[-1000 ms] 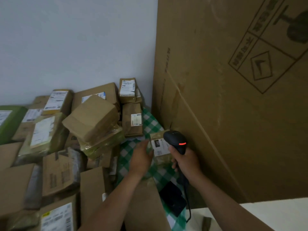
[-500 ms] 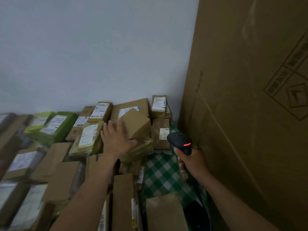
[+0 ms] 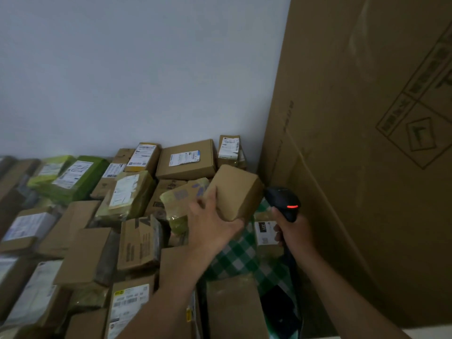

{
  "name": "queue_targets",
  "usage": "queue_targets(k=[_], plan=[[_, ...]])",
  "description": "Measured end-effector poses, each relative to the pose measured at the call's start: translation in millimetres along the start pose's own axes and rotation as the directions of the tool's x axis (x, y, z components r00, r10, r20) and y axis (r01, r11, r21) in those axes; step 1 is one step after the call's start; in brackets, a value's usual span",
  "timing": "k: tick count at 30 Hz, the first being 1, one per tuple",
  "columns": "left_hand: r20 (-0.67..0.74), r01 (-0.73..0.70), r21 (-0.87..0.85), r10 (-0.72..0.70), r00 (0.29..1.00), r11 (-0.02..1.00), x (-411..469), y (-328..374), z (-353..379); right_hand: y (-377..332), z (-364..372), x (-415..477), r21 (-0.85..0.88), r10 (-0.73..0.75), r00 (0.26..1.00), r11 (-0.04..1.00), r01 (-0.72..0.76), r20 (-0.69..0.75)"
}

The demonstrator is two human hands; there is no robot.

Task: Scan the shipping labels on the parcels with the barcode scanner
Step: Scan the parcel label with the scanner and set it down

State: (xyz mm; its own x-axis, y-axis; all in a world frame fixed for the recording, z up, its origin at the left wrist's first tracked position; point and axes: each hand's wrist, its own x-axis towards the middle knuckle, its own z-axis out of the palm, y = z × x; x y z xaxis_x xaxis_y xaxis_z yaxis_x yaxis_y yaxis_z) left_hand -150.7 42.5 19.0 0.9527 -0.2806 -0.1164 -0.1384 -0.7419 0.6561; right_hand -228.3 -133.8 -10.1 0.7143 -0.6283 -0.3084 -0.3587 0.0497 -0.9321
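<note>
My left hand (image 3: 210, 226) grips a plain brown cardboard box (image 3: 236, 192) and holds it tilted above the pile; no label shows on its visible faces. Just right of it, my right hand (image 3: 292, 232) holds a black barcode scanner (image 3: 282, 201) by its handle, a red light glowing on its head. A small parcel with a white label (image 3: 265, 232) lies on the green checked cloth (image 3: 238, 259) between my two hands. Many labelled parcels (image 3: 186, 159) are heaped to the left.
A huge cardboard carton (image 3: 367, 143) stands upright along the right side, close to my right hand. A white wall (image 3: 146, 69) rises behind the pile. Green wrapped parcels (image 3: 78, 177) lie at the far left. Brown boxes (image 3: 234, 307) crowd the near edge.
My left hand left the small labelled parcel, reached to the pile, then closed on the plain brown box and lifted it rightward toward the scanner. The view swung left and up.
</note>
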Motion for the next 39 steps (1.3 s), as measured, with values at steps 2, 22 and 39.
queue_targets(k=[2, 22, 39], plan=[[0.032, 0.036, 0.007, -0.037, 0.999, 0.999, -10.1, -2.0, 19.4, 4.8, -9.2, 0.7, 0.029, 0.017, 0.999, 0.999, -0.016, -0.032], [0.217, 0.313, 0.207, -0.355, 0.909, 0.927, 19.5, -62.7, 139.6, 45.4, -18.9, 15.6, -0.107, 0.096, 0.987, 0.991, -0.082, 0.131], [0.005, 0.082, 0.63, -0.11, 0.994, 0.773, 96.5, -92.4, -10.6, 22.7, 25.8, 25.0, -0.114, 0.011, 0.985, 0.993, 0.008, 0.17]])
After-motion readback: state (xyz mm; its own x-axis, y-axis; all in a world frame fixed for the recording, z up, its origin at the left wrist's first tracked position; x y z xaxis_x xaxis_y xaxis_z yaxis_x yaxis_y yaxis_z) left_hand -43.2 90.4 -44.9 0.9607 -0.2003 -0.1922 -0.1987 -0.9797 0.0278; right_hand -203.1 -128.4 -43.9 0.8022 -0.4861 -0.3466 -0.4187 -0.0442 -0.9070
